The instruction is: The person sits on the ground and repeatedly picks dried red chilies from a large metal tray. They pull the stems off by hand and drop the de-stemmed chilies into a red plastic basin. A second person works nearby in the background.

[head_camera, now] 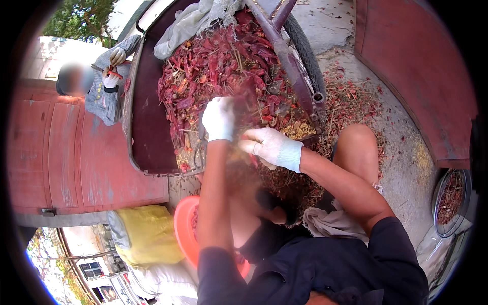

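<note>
In front of me, a heap of dried red chili peppers [213, 68], mixed with stems and yellow seeds, fills part of a dark red metal cart [148, 129]. My left hand [218, 118], in a white knit glove, is curled above the near part of the heap. Motion blur hides its fingertips and anything in them. Close by on the right, my right hand [268, 146], gloved too, has its fingers closed around a red pepper piece [253, 160], partly hidden by the glove. A metal loop handle [198, 154] shows beside my left wrist.
An orange plastic basin [187, 225] holding red pieces is beside my leg. Stems litter the concrete [350, 103]. A purple metal frame with a tyre [305, 53] borders the heap. Across the cart, a gloved person [108, 87] holds a red-handled tool. Yellow and white sacks [152, 232] lie lower left.
</note>
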Available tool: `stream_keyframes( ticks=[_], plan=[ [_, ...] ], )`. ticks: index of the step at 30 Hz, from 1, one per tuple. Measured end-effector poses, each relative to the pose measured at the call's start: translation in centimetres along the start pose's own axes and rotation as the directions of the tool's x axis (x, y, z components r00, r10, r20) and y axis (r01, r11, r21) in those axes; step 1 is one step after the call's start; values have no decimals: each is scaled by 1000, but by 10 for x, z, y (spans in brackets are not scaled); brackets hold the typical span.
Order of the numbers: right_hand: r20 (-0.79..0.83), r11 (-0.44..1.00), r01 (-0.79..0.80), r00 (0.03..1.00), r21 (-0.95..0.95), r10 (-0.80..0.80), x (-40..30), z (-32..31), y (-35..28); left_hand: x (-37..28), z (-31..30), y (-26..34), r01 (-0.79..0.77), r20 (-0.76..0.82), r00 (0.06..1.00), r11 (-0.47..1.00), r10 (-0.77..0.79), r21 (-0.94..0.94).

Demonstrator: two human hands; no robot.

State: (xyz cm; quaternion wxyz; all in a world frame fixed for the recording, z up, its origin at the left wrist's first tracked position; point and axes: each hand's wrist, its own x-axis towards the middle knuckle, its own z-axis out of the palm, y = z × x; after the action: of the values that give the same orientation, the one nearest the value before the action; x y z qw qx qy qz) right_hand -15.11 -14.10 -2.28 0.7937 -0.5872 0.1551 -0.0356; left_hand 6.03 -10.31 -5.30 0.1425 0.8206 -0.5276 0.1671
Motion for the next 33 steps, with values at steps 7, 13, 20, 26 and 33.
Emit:
stream_keyframes(
  ticks=[7, 13, 20, 26, 33],
  plan=[
    [-187, 993, 18, 982, 118, 5, 9, -2, 8, -37, -25, 7, 345, 20, 920, 783, -392, -517],
    [-506, 897, 312, 744, -314, -436, 24, 1, 28, -71, -78, 56, 520, 398, 850, 432, -344, -737],
    [-362, 864, 350, 801, -362, -477, 20, 4, 24, -72, -87, 58, 450, 415, 888, 562, -198, -694],
    [-510, 905, 137, 788, -403, -346, 14, -4, 17, -51, -79, 41, 568, 502, 823, 419, -267, -708],
    [-293, 995, 56, 956, 84, -29, 22, 2, 18, 9, -22, 30, 453, 164, 885, 887, -435, -92]
  ],
)
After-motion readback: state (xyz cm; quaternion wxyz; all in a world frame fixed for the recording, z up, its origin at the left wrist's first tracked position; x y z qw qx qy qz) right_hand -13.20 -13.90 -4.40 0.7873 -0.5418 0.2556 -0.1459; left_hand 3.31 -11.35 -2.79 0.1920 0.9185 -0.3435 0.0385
